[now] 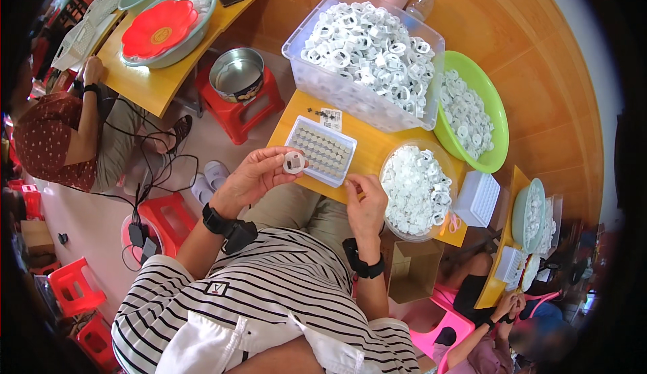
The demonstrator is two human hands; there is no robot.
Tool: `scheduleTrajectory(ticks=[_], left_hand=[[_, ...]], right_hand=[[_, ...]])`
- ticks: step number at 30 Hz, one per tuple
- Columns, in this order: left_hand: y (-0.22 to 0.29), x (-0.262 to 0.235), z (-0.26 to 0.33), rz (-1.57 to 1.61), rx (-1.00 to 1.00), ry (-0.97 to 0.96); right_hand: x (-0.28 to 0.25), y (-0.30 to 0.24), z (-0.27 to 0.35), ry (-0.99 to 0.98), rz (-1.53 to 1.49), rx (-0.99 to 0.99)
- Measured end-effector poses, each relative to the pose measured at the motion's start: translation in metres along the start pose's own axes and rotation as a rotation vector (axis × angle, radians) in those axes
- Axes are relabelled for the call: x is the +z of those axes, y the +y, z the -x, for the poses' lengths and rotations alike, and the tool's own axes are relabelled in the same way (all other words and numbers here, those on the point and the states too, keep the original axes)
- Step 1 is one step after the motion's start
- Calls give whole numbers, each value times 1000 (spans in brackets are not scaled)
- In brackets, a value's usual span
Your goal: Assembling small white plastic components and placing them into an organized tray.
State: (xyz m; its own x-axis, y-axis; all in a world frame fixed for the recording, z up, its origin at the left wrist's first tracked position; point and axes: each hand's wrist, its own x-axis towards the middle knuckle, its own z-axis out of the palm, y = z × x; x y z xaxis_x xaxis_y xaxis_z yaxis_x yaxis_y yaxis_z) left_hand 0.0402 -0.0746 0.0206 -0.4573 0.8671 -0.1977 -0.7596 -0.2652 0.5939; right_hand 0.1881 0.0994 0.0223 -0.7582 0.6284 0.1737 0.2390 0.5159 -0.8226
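My left hand (259,174) pinches a round white plastic part (288,168) with a dark slot in its middle. Just past it lies a white tray (294,129) filled with rows of small silvery discs, like button cells. My right hand (367,205) is at the tray's near right corner, thumb and fingertips pressed together; anything between them is too small to make out. To the right of that hand, a clear round tub (451,172) holds a heap of small white plastic pieces.
A clear bin (364,81) of white ring-shaped parts stands at the far side, beside a green basin (502,128). White stacked trays (478,199) and pink scissors (454,223) are on the right. Below sits a cardboard box (414,273). Other people work at both sides.
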Motion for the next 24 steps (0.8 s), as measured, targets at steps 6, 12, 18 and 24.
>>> scheduleTrajectory(ticks=[6,12,18,24], left_hand=[[-9,5,-5,-4,-35,13],[-16,4,-8,2,-73,17],[-20,7,-8,-17,-88,46],[-30,17,-12,-42,-92,6]], right_hand=[[15,-1,-4,91,111,42],[27,2,-7,68,259,47],[25,-1,-5,115,146,35],[3,-22,9,135,-117,-4]])
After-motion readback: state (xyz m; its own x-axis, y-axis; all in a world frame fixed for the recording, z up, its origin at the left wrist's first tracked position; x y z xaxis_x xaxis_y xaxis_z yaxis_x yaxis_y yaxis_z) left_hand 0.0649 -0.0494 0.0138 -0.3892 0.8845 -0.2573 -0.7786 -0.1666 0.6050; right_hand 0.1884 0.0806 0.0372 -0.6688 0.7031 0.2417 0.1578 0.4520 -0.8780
